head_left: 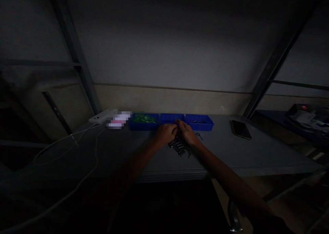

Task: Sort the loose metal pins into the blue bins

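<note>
Our two bare forearms (pixel 226 175) are closest to the camera, angling up from the bottom over a flat grey tabletop (pixel 144 162). It's pretty dim, so bear with us. Our left hand (pixel 167 132) and right hand (pixel 188 133) are right up against each other, fingers curled in narrow, and honestly we can't tell what's pinched between them. They're over the far part of a loose pile of small, dark, shiny metal pieces (pixel 181 148) lying directly on the tabletop, a few bent bits poking out to the right.

Just behind are three open blue plastic bins in a row: the left one (pixel 144 126) full of crinkly green clear-looking plastic (pixel 145 118), the middle one (pixel 168 117) partly blocked by our hands, the right one (pixel 203 127) with some thin metal pieces. Off right we've got a flat black phone (pixel 241 129); far left, a white power strip (pixel 99 117).
</note>
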The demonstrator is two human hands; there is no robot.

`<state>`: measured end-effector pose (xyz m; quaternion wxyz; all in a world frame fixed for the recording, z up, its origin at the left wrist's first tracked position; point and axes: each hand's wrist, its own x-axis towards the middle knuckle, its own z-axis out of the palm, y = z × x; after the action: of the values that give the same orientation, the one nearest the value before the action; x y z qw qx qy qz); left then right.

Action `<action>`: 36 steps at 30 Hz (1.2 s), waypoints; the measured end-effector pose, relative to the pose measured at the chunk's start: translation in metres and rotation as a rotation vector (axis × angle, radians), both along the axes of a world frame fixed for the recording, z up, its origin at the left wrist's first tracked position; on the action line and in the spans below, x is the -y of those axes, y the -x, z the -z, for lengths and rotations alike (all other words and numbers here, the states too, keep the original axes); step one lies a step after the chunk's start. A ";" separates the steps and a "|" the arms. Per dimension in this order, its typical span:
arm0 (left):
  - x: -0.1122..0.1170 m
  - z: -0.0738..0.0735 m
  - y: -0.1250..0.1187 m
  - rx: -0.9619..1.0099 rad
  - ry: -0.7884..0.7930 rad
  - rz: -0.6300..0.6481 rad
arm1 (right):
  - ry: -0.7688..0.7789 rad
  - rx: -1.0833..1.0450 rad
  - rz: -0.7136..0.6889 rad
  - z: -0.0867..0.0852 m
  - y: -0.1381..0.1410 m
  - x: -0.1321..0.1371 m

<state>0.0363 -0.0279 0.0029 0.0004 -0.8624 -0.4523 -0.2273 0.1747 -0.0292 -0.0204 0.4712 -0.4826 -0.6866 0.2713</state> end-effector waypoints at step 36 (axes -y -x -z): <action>-0.008 -0.004 0.015 0.103 -0.051 -0.089 | -0.257 0.383 0.263 -0.013 0.009 0.023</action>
<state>0.0214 -0.0196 0.0066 0.0090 -0.8282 -0.4839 -0.2825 0.1655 -0.0520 -0.0073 0.4214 -0.5463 -0.7236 0.0220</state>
